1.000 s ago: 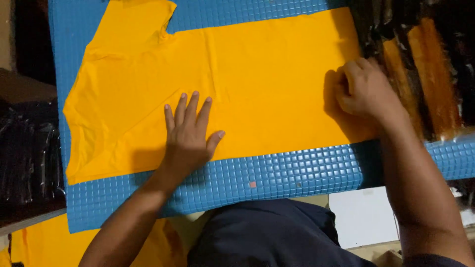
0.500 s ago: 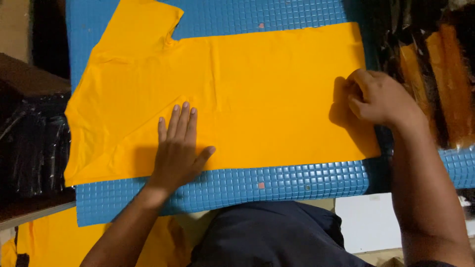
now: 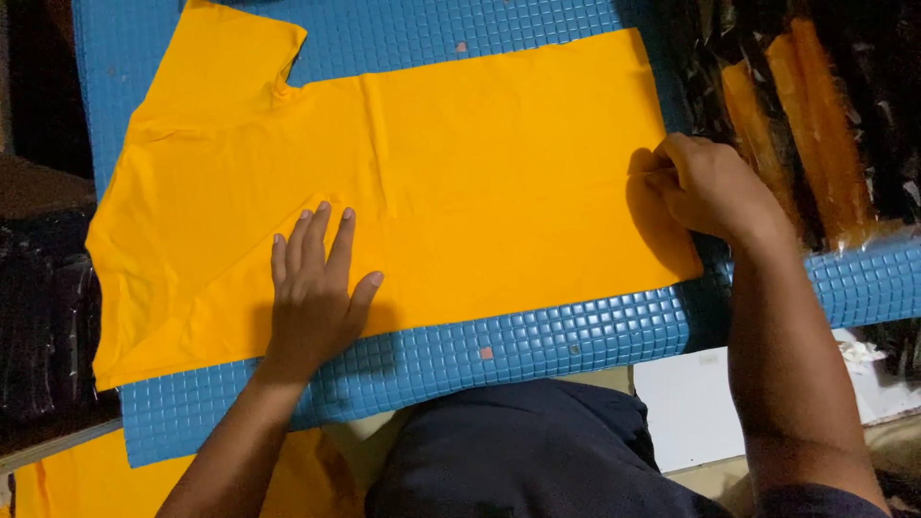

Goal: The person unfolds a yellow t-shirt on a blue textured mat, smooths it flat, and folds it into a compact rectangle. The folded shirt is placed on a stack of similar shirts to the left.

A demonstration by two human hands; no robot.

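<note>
- Head view, the work in hand: a yellow shirt (image 3: 480,163) lies spread flat on a blue studded mat (image 3: 537,350) that covers the worktop. Its sleeve and neck end are toward the left and its hem toward the right. This looks like the smoothing and squaring stage, with no fold made in the body yet.
- Head view, left hand (image 3: 312,288): its grip is opened out. The palm is down, the four fingers lie close together and point away from the person, and the thumb is spread to the side. It presses on the shirt's near half, just inside the near edge, and holds nothing.
- Head view, right hand (image 3: 715,187): its fingers are curled in at the hem, and the grip appears to pinch the cloth's right edge. The fingertips are tucked under, so how much cloth it has cannot be told.
- What a next move calls for, as I judge it: the flat hand has to pin the cloth while the hem is drawn taut, or faint creases near the middle will set.
- Head view, around it: bagged garments (image 3: 796,115) lie just right of the hem, dark bags (image 3: 43,317) at the left, and more yellow cloth (image 3: 77,480) below the mat.
</note>
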